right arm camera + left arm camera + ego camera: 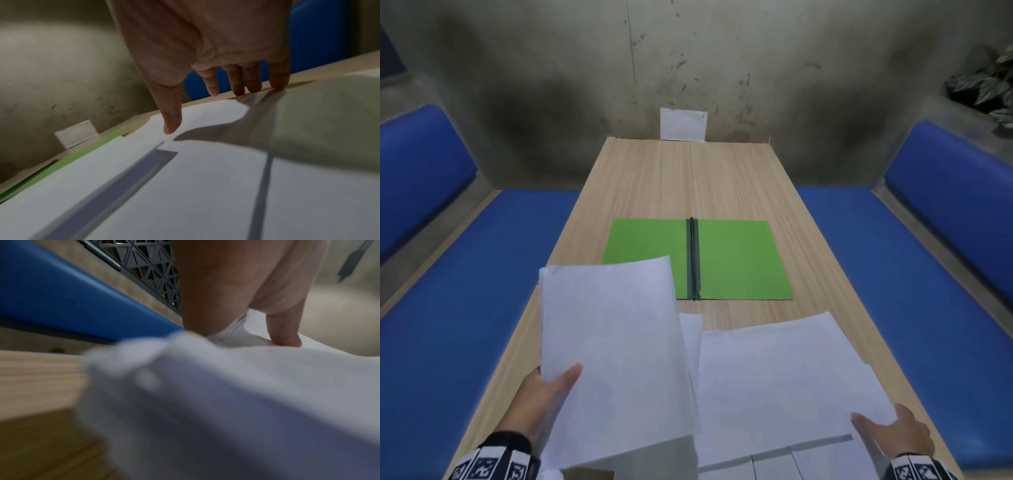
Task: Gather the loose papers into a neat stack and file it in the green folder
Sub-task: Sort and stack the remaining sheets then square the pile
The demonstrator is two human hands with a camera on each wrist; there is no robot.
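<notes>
Left hand (541,397) pinches a lifted sheaf (613,349) at seven o'clock, thumb on top, likely freeing it for stacking. Right hand (893,433), fingers straight, presses loose papers (784,377) flat at five. Green folder (739,260) lies open at twelve, waiting.

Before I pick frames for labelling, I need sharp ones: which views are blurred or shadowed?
Head view: mostly sharp, wide-angle bending at the edges, the open green folder evenly lit. Left wrist view: the white paper sheets smear into blur beside the left hand. Right wrist view: the right hand throws long finger shadows across the white sheet.
</notes>
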